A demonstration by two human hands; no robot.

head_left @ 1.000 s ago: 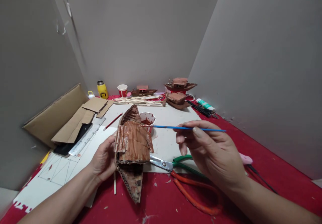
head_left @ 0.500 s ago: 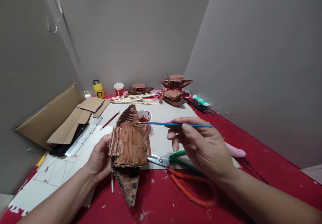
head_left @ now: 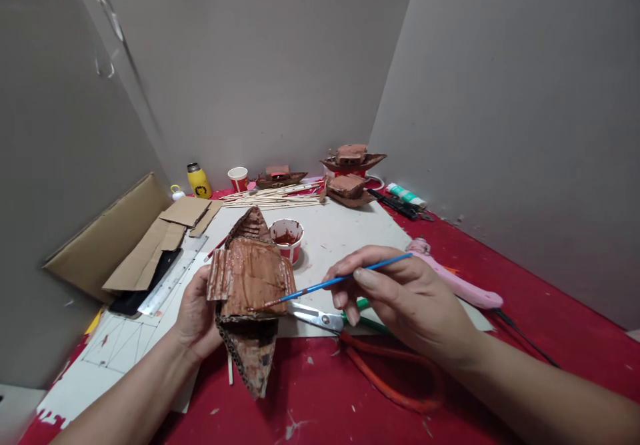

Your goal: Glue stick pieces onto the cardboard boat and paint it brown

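A cardboard model boat [head_left: 254, 278] with a curved, brown-painted roof is held up over the table's near side. My left hand [head_left: 197, 315] grips it from the left; part of the fingers is hidden behind the hull. In my right hand [head_left: 395, 298], pinched between thumb and fingers, is a blue paintbrush [head_left: 325, 286]. Its bristles touch the roof near the front edge. Just behind the boat stands a paper cup [head_left: 287, 240] with brown paint inside. Scissors [head_left: 320, 318] with green and red handles lie beneath, between the boat and my right hand.
Finished-looking model boats [head_left: 353, 157] stand at the back, near thin wooden sticks [head_left: 275, 195]. Cardboard pieces [head_left: 145, 252], a ruler [head_left: 173, 275] and a yellow bottle [head_left: 199, 180] are at the left. A pink glue gun [head_left: 460, 284] with a cord lies right. Grey walls enclose the table.
The brush tip has moved from the roof's far edge down to its near edge, and the brush now slants. The boat has shifted slightly left, uncovering more of the paint cup.
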